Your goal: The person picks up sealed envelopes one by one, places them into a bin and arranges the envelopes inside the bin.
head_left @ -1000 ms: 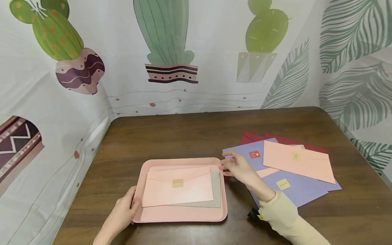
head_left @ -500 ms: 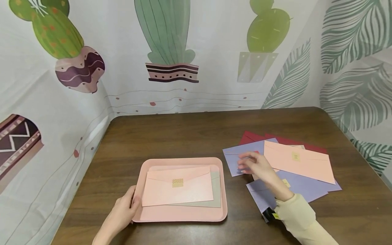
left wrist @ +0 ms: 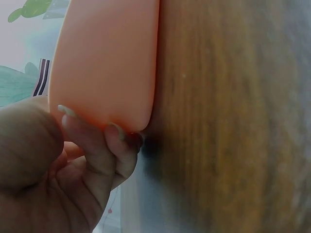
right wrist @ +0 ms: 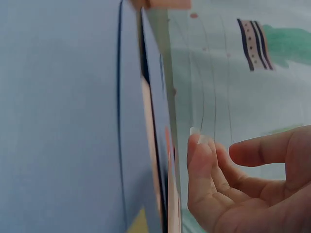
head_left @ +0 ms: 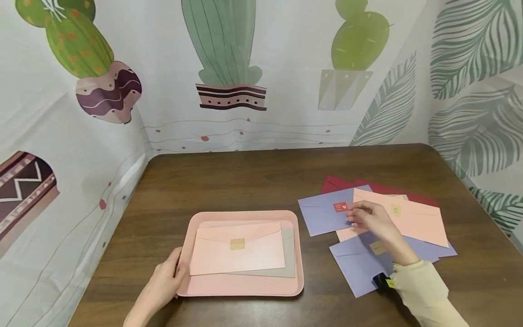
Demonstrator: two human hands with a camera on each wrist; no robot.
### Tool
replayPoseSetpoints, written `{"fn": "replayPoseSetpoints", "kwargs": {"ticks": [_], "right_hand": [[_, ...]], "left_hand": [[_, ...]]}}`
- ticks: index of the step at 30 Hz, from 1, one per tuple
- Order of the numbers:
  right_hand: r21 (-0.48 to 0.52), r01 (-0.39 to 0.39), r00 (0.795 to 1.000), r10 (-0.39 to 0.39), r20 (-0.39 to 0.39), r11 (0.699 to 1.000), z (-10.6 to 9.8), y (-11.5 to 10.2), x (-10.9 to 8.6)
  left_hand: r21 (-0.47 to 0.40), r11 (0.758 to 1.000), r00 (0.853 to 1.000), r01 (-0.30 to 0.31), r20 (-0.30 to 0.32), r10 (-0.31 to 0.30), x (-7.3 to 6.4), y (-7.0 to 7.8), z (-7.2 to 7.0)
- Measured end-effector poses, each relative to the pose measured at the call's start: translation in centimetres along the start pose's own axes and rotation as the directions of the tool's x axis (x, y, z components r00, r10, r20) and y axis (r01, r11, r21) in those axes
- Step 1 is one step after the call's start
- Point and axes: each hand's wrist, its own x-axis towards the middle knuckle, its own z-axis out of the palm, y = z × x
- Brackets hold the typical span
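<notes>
My left hand [head_left: 165, 277] grips the left rim of a pink tray [head_left: 241, 289], its fingers against the outer wall in the left wrist view. On the tray a pale pink envelope [head_left: 229, 261] with a gold dotted sticker overlaps a grey-green envelope [head_left: 288, 254]. Over the envelope pile at the right hovers my right hand [head_left: 377, 222], fingers loosely bent and holding nothing. Beneath and around it lie a purple envelope [head_left: 320, 213] with a red heart sticker, a peach envelope [head_left: 416, 215] and a lower purple envelope [head_left: 353, 268]. The right wrist view shows a gap between thumb and fingertips.
Red envelopes [head_left: 335, 183] stick out at the back of the pile. Everything lies on a brown wooden table [head_left: 245, 181] with rounded back corners. A white cloth [head_left: 286, 68] printed with cacti and leaves hangs behind and beside it.
My right hand has moved from the tray's right rim rightward to above the envelope pile. The left hand, tray and envelopes stay in place.
</notes>
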Motion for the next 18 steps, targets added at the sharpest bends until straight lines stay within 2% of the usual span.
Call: {"fn": "replayPoseSetpoints", "kwargs": {"ticks": [6, 9, 11, 14, 16, 18], "right_hand": [[-0.046, -0.017, 0.997, 0.014, -0.073, 0.999, -2.0, 0.9, 0.2], [-0.118, -0.062, 0.991, 0.047, -0.127, 0.991, -3.2, 1.0, 0.3], [-0.229, -0.090, 0.984, 0.051, -0.170, 0.969, -4.1, 1.2, 0.2], [-0.371, -0.137, 0.971, 0.050, -0.234, 0.918, -5.4, 1.6, 0.0], [-0.424, -0.161, 0.962, 0.046, -0.269, 0.891, -6.4, 1.7, -0.1], [-0.426, -0.175, 0.957, 0.051, -0.286, 0.888, -7.2, 1.8, -0.1]], "left_hand": [[0.037, 0.999, 0.999, -0.040, -0.032, 0.041, 0.0, 0.0, -0.1], [0.014, 0.999, 0.999, -0.030, -0.019, 0.030, 0.0, 0.1, -0.2], [-0.001, 1.000, 1.000, -0.018, -0.007, 0.018, 0.0, 0.1, -0.1], [-0.015, 1.000, 1.000, -0.001, 0.004, 0.001, -0.1, 0.1, -0.1], [-0.016, 1.000, 1.000, -0.001, 0.003, 0.001, -0.1, 0.1, -0.1], [-0.012, 1.000, 1.000, -0.005, -0.002, 0.005, -0.1, 0.1, -0.1]]}}
